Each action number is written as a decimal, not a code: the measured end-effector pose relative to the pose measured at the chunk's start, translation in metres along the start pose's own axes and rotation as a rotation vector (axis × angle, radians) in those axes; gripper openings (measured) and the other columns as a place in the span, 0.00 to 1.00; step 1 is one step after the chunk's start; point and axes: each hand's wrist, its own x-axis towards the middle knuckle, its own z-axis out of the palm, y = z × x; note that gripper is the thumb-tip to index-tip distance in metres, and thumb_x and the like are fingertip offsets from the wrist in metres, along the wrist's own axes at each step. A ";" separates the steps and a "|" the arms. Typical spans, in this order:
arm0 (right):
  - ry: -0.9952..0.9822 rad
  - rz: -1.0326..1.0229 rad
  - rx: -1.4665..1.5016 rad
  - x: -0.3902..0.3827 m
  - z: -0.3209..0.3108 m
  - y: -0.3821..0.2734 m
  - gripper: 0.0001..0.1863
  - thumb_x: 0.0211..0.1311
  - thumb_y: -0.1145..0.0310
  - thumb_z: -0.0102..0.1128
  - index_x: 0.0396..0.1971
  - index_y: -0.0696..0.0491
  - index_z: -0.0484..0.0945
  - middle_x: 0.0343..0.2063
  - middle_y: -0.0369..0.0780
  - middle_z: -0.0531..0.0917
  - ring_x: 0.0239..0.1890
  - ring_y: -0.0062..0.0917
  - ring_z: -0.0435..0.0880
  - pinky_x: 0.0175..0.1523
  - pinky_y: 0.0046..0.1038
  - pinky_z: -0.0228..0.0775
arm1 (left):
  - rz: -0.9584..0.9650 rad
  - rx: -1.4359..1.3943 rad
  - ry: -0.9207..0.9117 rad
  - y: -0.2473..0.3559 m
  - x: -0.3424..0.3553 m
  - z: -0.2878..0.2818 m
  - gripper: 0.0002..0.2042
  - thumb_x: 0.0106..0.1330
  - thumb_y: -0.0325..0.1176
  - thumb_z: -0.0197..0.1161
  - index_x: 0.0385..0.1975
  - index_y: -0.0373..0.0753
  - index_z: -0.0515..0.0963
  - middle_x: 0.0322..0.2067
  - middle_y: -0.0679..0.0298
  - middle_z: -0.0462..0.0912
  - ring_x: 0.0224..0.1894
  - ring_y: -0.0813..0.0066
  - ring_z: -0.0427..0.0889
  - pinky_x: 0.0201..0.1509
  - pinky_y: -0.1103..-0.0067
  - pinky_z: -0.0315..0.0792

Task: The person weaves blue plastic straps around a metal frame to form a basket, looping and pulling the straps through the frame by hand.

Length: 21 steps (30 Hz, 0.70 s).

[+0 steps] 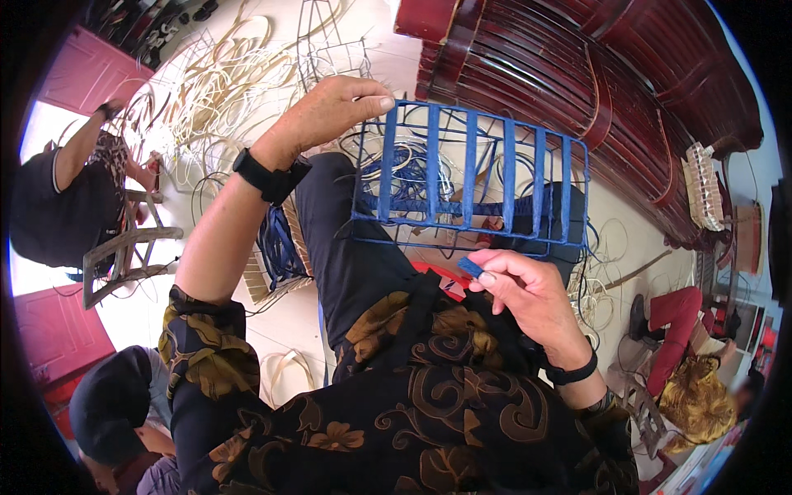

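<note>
My left hand (334,115) is closed on the upper left corner of a blue wire rack (468,165), which has several flat blue strips running between its rails and rests over my knees. My right hand (521,293), just below the rack's lower rail, pinches a short blue strip end (470,266) between thumb and fingers. A red object (426,268) lies on my lap, partly behind that hand and dark cloth. Loose blue and cream strands show behind the rack. A woven container (255,269) with blue strands (279,243) stands by my left leg.
Piles of pale strands (198,74) and a bare wire frame (322,41) lie on the floor ahead. A dark red wooden bench (544,66) fills the upper right. Co-workers sit at left (62,206), lower left (115,412) and right (693,388). A wooden chair (115,256) stands left.
</note>
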 end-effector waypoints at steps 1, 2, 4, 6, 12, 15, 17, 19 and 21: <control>-0.005 -0.018 -0.014 0.001 0.000 0.001 0.07 0.64 0.71 0.59 0.34 0.59 0.80 0.45 0.41 0.82 0.24 0.12 0.75 0.28 0.18 0.71 | -0.008 0.013 0.049 0.004 0.002 0.006 0.16 0.69 0.43 0.56 0.36 0.34 0.80 0.29 0.61 0.81 0.33 0.72 0.77 0.41 0.76 0.71; -0.011 -0.037 -0.028 0.002 0.001 0.002 0.07 0.64 0.71 0.59 0.34 0.58 0.80 0.45 0.41 0.82 0.24 0.12 0.75 0.28 0.18 0.71 | -0.027 0.006 0.006 0.005 0.007 0.006 0.16 0.69 0.43 0.56 0.34 0.33 0.80 0.27 0.62 0.80 0.31 0.74 0.75 0.39 0.77 0.70; -0.006 -0.032 -0.034 0.002 0.001 -0.001 0.06 0.64 0.71 0.59 0.35 0.58 0.80 0.46 0.41 0.81 0.26 0.13 0.76 0.29 0.18 0.71 | -0.064 -0.010 -0.081 0.002 0.016 0.004 0.17 0.69 0.44 0.56 0.31 0.33 0.79 0.23 0.65 0.77 0.28 0.78 0.72 0.34 0.78 0.68; -0.010 -0.023 -0.054 0.004 -0.001 -0.005 0.06 0.64 0.71 0.59 0.35 0.58 0.80 0.46 0.40 0.81 0.26 0.13 0.76 0.30 0.19 0.72 | -0.046 -0.017 -0.042 0.003 0.021 0.009 0.18 0.68 0.43 0.56 0.24 0.33 0.77 0.19 0.67 0.72 0.24 0.81 0.67 0.29 0.79 0.64; -0.055 -0.018 0.090 0.006 -0.004 -0.002 0.07 0.66 0.72 0.56 0.38 0.59 0.80 0.55 0.44 0.74 0.30 0.15 0.77 0.36 0.18 0.73 | -0.183 -0.059 -0.059 0.010 0.024 0.011 0.18 0.65 0.42 0.58 0.19 0.34 0.75 0.15 0.71 0.69 0.21 0.84 0.65 0.26 0.83 0.60; -0.097 -0.014 0.139 0.006 -0.007 -0.001 0.07 0.66 0.73 0.55 0.38 0.60 0.79 0.56 0.47 0.73 0.42 0.20 0.80 0.45 0.22 0.75 | -0.249 -0.154 -0.046 0.011 0.022 0.016 0.15 0.65 0.39 0.60 0.17 0.39 0.73 0.17 0.76 0.67 0.22 0.87 0.62 0.26 0.85 0.58; -0.097 -0.029 0.177 0.005 -0.007 -0.001 0.07 0.66 0.73 0.56 0.38 0.60 0.79 0.56 0.48 0.73 0.48 0.24 0.79 0.48 0.24 0.75 | -0.274 -0.205 -0.045 -0.001 0.022 0.015 0.14 0.65 0.37 0.61 0.18 0.42 0.72 0.18 0.78 0.66 0.23 0.88 0.62 0.28 0.85 0.57; -0.092 -0.036 0.162 0.003 -0.006 0.001 0.07 0.66 0.72 0.56 0.38 0.60 0.78 0.56 0.47 0.73 0.55 0.28 0.77 0.51 0.26 0.74 | -0.293 -0.225 -0.018 0.006 0.020 0.017 0.14 0.65 0.37 0.61 0.18 0.42 0.72 0.18 0.78 0.66 0.23 0.89 0.62 0.28 0.86 0.57; -0.082 -0.129 0.070 0.001 -0.006 0.005 0.07 0.66 0.72 0.56 0.37 0.61 0.78 0.55 0.47 0.74 0.55 0.28 0.77 0.53 0.27 0.73 | -0.319 -0.247 0.009 0.016 0.013 0.017 0.13 0.64 0.36 0.61 0.18 0.41 0.72 0.19 0.78 0.66 0.24 0.89 0.61 0.28 0.86 0.56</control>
